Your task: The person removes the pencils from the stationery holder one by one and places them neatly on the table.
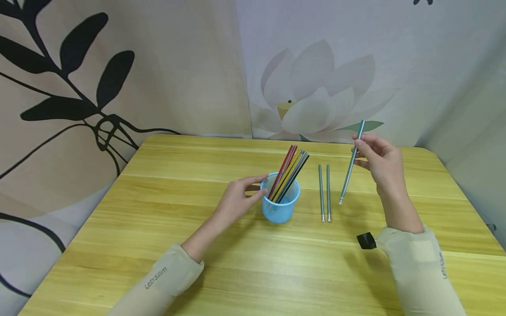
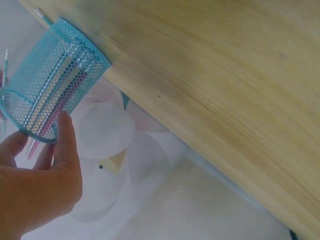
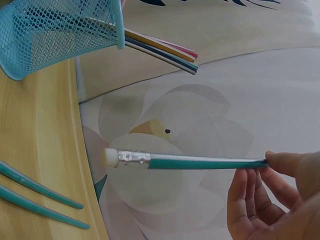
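A blue mesh pen cup (image 1: pixel 279 213) stands upright on the table, with several pencils (image 1: pixel 287 175) in red, yellow, black and silvery tones leaning in it. My left hand (image 1: pixel 238 198) grips the cup's rim on its left side, thumb and fingers around the edge, as the left wrist view also shows. In my right hand (image 1: pixel 383 160) a teal pencil (image 1: pixel 351 164) is pinched near its upper end, raised above the table with its white eraser pointing down. Two more teal pencils (image 1: pixel 322 193) lie side by side between the cup and that hand.
The wooden table (image 1: pixel 166 210) reaches back to a wall (image 1: pixel 189 66) with leaf and flower prints. A small black square (image 1: pixel 366 241) shows beside the right sleeve (image 1: pixel 419 263).
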Demonstrator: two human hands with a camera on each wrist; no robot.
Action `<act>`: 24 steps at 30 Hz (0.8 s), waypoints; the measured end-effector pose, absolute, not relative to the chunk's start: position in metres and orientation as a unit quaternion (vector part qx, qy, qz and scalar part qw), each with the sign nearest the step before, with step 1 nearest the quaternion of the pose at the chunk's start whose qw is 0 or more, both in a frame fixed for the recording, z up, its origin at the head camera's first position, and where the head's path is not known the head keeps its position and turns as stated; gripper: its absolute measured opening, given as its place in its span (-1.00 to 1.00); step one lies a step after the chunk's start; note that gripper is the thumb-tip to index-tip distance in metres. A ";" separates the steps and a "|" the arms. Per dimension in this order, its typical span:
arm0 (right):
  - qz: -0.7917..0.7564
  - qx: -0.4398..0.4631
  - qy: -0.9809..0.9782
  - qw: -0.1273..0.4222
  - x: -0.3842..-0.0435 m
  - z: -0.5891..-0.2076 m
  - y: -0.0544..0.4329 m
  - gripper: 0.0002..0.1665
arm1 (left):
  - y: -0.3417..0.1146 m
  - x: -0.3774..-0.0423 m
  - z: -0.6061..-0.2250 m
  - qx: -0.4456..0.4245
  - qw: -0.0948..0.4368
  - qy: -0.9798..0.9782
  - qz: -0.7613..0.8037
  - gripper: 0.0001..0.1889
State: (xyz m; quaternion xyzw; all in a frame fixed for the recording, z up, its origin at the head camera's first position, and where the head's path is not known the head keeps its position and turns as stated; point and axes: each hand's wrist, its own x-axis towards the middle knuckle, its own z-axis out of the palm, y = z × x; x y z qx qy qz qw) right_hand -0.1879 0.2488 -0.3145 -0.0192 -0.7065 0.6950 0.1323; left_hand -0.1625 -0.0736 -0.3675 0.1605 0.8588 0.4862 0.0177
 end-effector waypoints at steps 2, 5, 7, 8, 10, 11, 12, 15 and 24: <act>0.694 -0.024 -0.708 0.128 -0.188 -0.317 0.250 -0.78 | -0.073 -0.162 -0.367 0.159 0.019 0.859 0.486 -0.58; 0.686 -0.033 -0.717 0.121 -0.189 -0.320 0.252 -0.71 | -0.073 -0.163 -0.367 0.158 0.020 0.860 0.485 -0.58; 0.674 -0.041 -0.728 0.118 -0.190 -0.323 0.253 -0.67 | -0.073 -0.163 -0.367 0.160 0.017 0.860 0.484 -0.58; 0.668 -0.045 -0.733 0.118 -0.190 -0.324 0.254 -0.67 | -0.073 -0.163 -0.367 0.160 0.017 0.860 0.484 -0.58; 0.669 -0.050 -0.733 0.112 -0.191 -0.326 0.255 -0.71 | -0.073 -0.163 -0.367 0.161 0.015 0.860 0.484 -0.58; 0.668 -0.053 -0.734 0.110 -0.191 -0.327 0.256 -0.74 | -0.073 -0.162 -0.367 0.163 0.013 0.860 0.483 -0.57; 0.671 -0.053 -0.732 0.107 -0.191 -0.329 0.257 -0.78 | -0.073 -0.162 -0.367 0.162 0.014 0.860 0.484 -0.57; 0.684 -0.052 -0.721 0.096 -0.192 -0.332 0.259 -0.84 | -0.074 -0.162 -0.367 0.162 0.016 0.859 0.485 -0.57; 0.687 -0.051 -0.721 0.073 -0.194 -0.341 0.263 -0.78 | -0.074 -0.164 -0.367 0.163 0.019 0.859 0.484 -0.57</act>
